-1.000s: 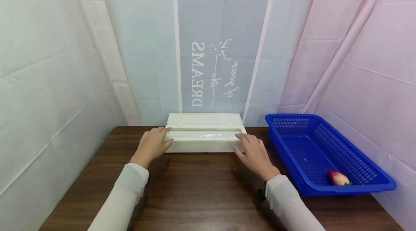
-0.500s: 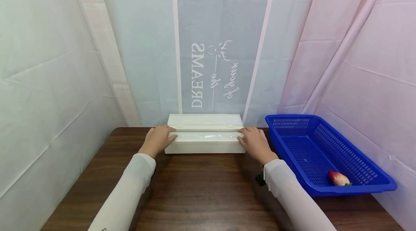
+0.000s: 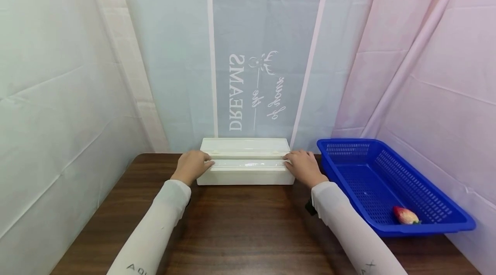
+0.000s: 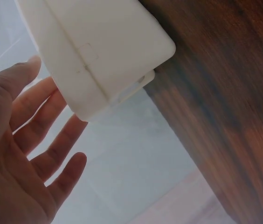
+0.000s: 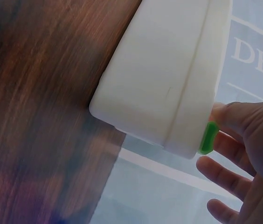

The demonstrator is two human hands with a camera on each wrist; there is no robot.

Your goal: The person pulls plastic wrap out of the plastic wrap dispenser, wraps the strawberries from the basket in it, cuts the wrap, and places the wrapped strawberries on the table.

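A white cling film dispenser (image 3: pixel 246 177) lies lengthwise near the table's back edge, its lid (image 3: pixel 246 144) tipped open towards the back. Shiny clear film shows along the white strip (image 3: pixel 240 163) across its top. My left hand (image 3: pixel 190 165) holds the left end of that strip, thumb in front and fingers behind. On the right end, my right hand (image 3: pixel 305 166) has a matching grip. In the right wrist view a green tab (image 5: pixel 209 138) sticks out beside the thumb. The box wall hides some of the left fingertips in the left wrist view.
On the right stands a blue perforated basket (image 3: pixel 438 227) holding a red and cream strawberry (image 3: pixel 404 215). Dark wood tabletop (image 3: pixel 248 232) lies between my forearms. Fabric hangs at the back and both sides; the back curtain (image 3: pixel 255 8) carries white lettering.
Both hands have moved inward from beside the dispenser's ends onto the top strip, and their thumbs and fingers have come together there. Lid and basket stay as they were.
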